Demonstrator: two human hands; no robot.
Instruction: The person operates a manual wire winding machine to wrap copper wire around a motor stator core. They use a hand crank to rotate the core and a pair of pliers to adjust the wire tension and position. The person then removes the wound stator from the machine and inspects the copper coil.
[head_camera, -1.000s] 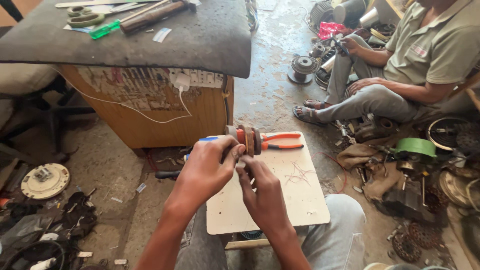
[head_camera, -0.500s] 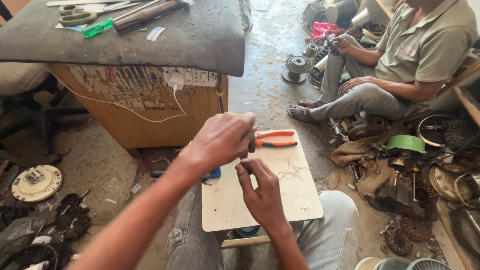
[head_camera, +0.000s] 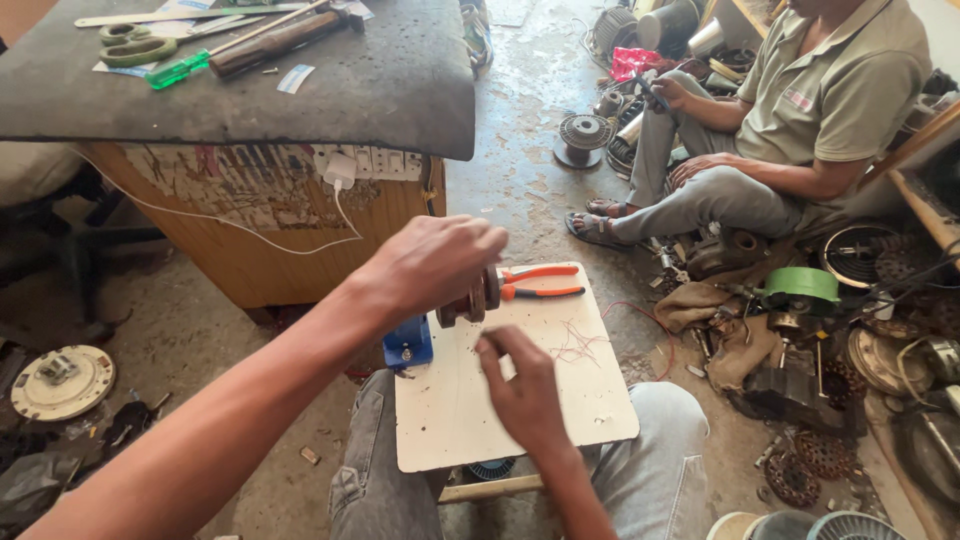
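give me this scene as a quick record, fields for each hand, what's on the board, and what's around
left hand: left hand raised over the white board, closed on a brown round metal part
right hand: right hand on the board, fingers pinched, what they hold too small to tell
on board: orange-handled pliers at far edge, thin reddish wire strands
beside board: blue box at left edge
bench: dark-topped bench with scissors and green screwdriver
nearby: seated person on the right, green round part among scrap

Head-worn view, steeply down, close
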